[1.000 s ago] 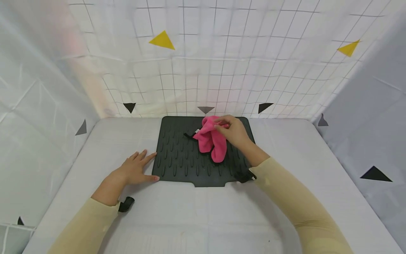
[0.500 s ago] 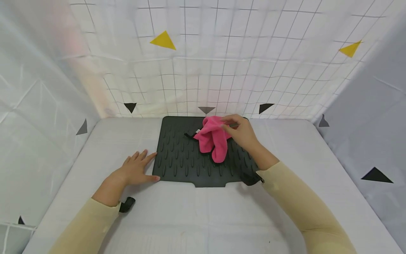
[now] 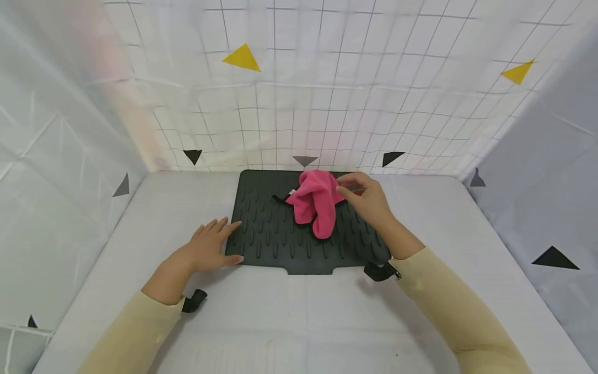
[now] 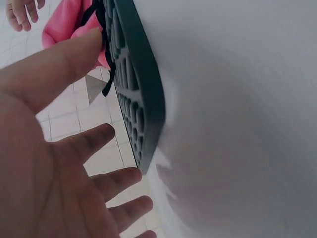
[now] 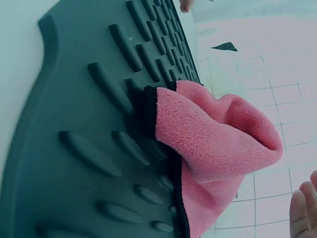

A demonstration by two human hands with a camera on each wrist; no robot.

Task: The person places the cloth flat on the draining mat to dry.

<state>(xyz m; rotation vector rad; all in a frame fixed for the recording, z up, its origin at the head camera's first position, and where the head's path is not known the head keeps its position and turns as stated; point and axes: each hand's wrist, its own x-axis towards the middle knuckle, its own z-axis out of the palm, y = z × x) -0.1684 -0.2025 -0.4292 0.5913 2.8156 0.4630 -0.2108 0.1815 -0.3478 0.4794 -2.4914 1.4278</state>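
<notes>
A crumpled pink cloth (image 3: 315, 195) with black edging lies on a dark ribbed rubber mat (image 3: 261, 241), towards its far side. The right hand (image 3: 369, 202) hovers just right of the cloth, fingers loosely bent and holding nothing. From the right wrist, a gap shows between its fingertips (image 5: 299, 210) and the plush pink folds. At the mat's left edge is the left hand (image 3: 207, 249), fingers spread, with thumb and forefinger overlapping the edge. The left wrist view shows the palm (image 4: 44, 168) and straight fingers beside the raised mat border.
White sheeting covers the table (image 3: 261, 322). Behind the mat rises a white grid-lined curtain (image 3: 327, 104) with yellow and black triangles; plain sheets hang at both sides. A black strap end (image 3: 280, 199) with a white tag sticks out left of the cloth.
The right hand has drawn away from the cloth to the right, leaving it in a heap on the mat. The left hand has shifted slightly right onto the mat's edge.
</notes>
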